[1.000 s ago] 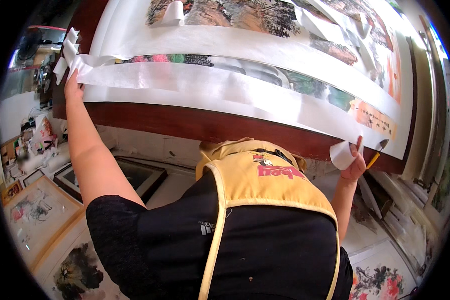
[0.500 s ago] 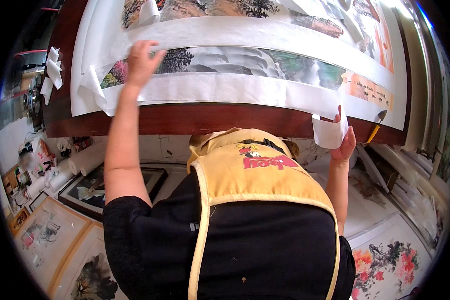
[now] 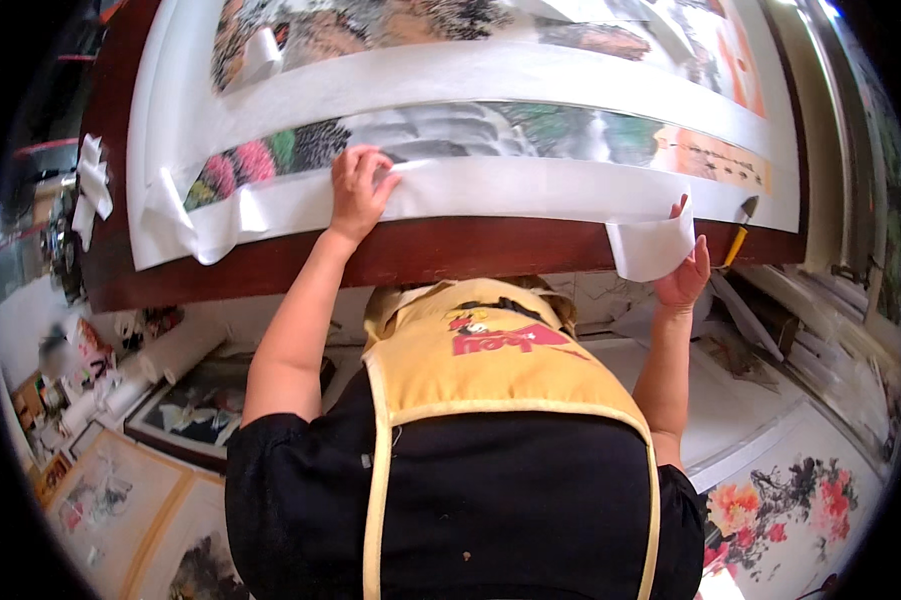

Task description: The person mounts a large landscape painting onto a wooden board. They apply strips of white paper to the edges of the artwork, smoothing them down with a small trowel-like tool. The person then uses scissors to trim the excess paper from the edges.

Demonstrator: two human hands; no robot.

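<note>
A long strip of white paper [image 3: 520, 189] lies along the near edge of a painted landscape strip [image 3: 560, 132]. My left hand [image 3: 358, 190] is closed at the white strip's upper edge, thumb and fingers pinching it just below the dark painted trees. To the left of that hand the strip buckles up in a wave, with its left end folded back over the pink and green trees. At the near right, my right hand [image 3: 682, 268] grips the strip's curled right end, which hangs over the table edge. The fingers are partly behind the paper.
A larger painting [image 3: 370, 40] with curled white strips lies farther back on the dark red table [image 3: 410, 252]. A yellow-handled tool [image 3: 737, 243] rests near the right corner, and crumpled white paper [image 3: 92, 190] at the left edge. Framed paintings [image 3: 110, 490] stand below.
My left hand has moved right and nearer, from over the painted trees to the white strip's edge. The strip now buckles on the left. My right hand keeps its hold.
</note>
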